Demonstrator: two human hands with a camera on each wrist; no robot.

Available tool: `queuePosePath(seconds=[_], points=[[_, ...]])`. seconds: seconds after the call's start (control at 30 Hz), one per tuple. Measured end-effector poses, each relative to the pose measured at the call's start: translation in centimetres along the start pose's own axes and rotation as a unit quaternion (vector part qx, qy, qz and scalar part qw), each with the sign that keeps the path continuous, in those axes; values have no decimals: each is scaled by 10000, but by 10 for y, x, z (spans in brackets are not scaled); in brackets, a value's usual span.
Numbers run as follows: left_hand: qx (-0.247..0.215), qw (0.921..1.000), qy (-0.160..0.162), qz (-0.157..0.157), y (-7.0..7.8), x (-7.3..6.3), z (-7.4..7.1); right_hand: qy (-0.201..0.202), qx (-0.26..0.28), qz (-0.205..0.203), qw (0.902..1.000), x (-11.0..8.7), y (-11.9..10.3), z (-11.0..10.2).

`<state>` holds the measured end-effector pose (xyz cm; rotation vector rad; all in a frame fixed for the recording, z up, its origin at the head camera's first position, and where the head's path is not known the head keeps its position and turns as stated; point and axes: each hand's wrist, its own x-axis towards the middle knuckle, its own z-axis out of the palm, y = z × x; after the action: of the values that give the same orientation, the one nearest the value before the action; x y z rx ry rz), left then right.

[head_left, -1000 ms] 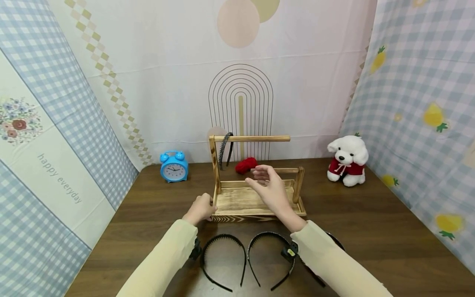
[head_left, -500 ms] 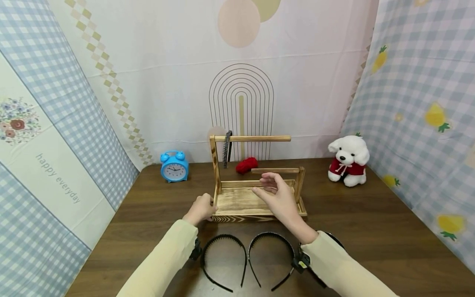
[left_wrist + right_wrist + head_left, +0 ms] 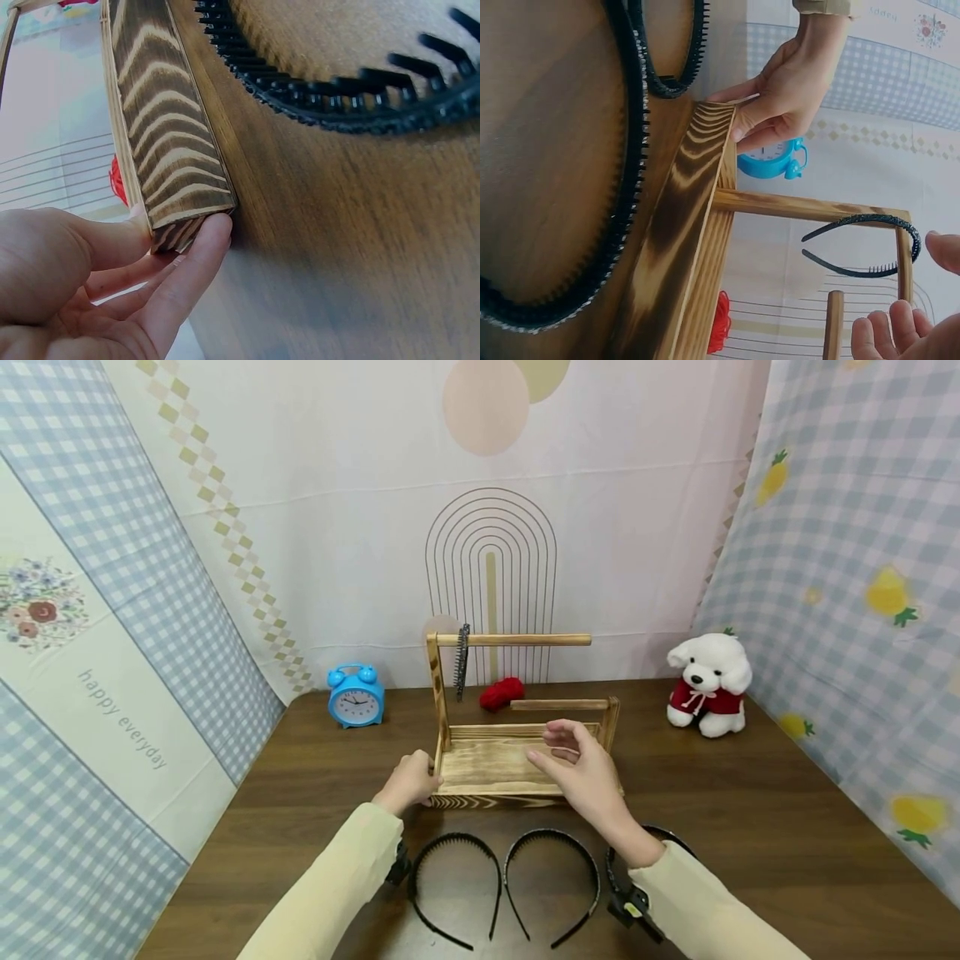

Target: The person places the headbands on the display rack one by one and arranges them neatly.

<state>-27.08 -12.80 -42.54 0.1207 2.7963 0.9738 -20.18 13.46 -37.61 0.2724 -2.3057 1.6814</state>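
Note:
A wooden rack [image 3: 491, 764] with a shallow tray base and two side bars stands mid-table. My left hand [image 3: 408, 783] grips its front left corner, thumb on the rim and fingers at the end, as the left wrist view [image 3: 112, 277] shows. One dark toothed headband [image 3: 461, 662] hangs from the upper bar near the left post. My right hand [image 3: 585, 772] hovers over the tray's right part, fingers loosely curved and nothing between them. Nearer me lie a black headband [image 3: 456, 839], a second headband [image 3: 552, 835] and a third headband [image 3: 667, 837], the last partly behind my right wrist.
Behind the rack lies a red bundle [image 3: 501, 694]. A blue alarm clock [image 3: 356, 696] stands at the back left, a white plush dog [image 3: 708, 685] at the back right. The lower bar [image 3: 558, 704] juts leftward from the right post. Patterned cloth walls [image 3: 360, 527] enclose the table.
My right hand has drawn back from near the bars, moving right and toward me. The hanging headband has swung to a more edge-on angle. My left hand stays on the rack's corner.

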Motion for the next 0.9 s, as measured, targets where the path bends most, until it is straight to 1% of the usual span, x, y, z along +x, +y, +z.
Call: queuePosePath(seconds=[0.2,0.33,0.5,0.67,0.77,0.9], points=[[-44,10000,-38,-25,0,0,2,79,-110,53,9999,-6,8,-7],[-99,9999,-26,-19,-1,0,2,118,-238,192,9995,-10,13,-11],[-141,9999,-43,-80,-1,0,2,118,-392,464,9981,-16,20,-18],[-127,9999,-58,-89,-1,1,0,123,-379,874,9954,-20,29,-28],[-136,9998,-48,-99,-1,2,0,194,-402,1070,9933,-23,33,-36],[-155,9998,-64,-129,-1,3,1,335,-505,1203,9909,-25,38,-48]])
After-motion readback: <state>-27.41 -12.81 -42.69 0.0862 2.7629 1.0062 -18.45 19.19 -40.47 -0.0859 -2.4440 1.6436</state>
